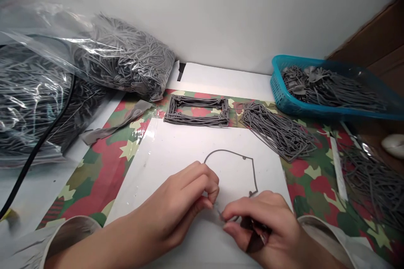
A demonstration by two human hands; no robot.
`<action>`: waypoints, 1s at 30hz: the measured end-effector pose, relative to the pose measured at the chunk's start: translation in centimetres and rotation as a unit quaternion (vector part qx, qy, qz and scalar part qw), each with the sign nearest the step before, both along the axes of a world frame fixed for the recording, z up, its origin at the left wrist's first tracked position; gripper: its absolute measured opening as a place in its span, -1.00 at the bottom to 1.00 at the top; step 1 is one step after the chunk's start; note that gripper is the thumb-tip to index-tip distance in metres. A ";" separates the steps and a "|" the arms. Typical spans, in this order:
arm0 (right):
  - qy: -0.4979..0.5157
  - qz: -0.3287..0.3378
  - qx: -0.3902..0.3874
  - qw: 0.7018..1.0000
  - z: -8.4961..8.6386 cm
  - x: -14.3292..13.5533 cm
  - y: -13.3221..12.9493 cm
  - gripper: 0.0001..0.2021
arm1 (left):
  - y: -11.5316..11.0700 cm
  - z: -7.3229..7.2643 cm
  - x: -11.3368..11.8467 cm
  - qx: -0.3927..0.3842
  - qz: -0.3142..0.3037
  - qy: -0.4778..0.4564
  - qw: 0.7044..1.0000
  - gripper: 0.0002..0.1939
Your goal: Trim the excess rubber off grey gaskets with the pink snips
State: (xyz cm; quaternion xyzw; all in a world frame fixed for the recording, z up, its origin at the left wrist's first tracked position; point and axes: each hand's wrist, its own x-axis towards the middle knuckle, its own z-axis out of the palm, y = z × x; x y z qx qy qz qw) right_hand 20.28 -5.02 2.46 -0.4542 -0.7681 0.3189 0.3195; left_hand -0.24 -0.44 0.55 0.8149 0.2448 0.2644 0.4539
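Thin grey frame (227,151), lying in an open loop above the white sheet (176,145), near the middle of the scene; its far edge curves on the left and turns a corner on the right, small tabs showing near the right-hand corners, while its near-left part is hidden by the hands; the left grip (186,195) is pinched, thumb against forefinger, on the strand at the near side; the right grip (267,220), just beside it, likewise pinches the strand between thumb and forefinger, a dark object (257,237) tucked within the palm, its kind unclear; beyond the sheet's far edge stands a rectangular stack of frames (195,122); to its right lies a loose heap of frames (277,130); patterned covering (94,185) spreads over the surface beneath; at far right, a blue basket (279,92) contains more grey strands; nearer on the right lies another tangle (375,185); at far left, a clear bag (132,61) bulges with similar strands, a black cable (44,138) crossing nearer left; a grey strip (118,124) lies between bag and sheet.
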 end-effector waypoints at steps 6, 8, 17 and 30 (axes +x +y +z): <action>0.075 -0.019 0.054 0.996 -0.5 -0.7 -0.6 -0.93 | -1.1 0.0 0.9 -0.030 0.040 -0.015 0.999 -0.85; 0.087 -0.019 0.061 0.994 -0.5 -0.8 -0.6 -0.92 | -1.3 0.2 1.1 -0.044 0.053 -0.022 0.997 -0.84; 0.065 -0.036 0.121 0.990 -0.6 -0.9 -1.0 -0.90 | -1.3 0.1 1.1 -0.089 0.059 -0.077 0.991 -0.82; -0.090 0.041 0.163 0.982 -0.1 1.1 0.6 -0.76 | -0.7 0.2 0.1 0.049 0.059 -0.091 0.993 -0.84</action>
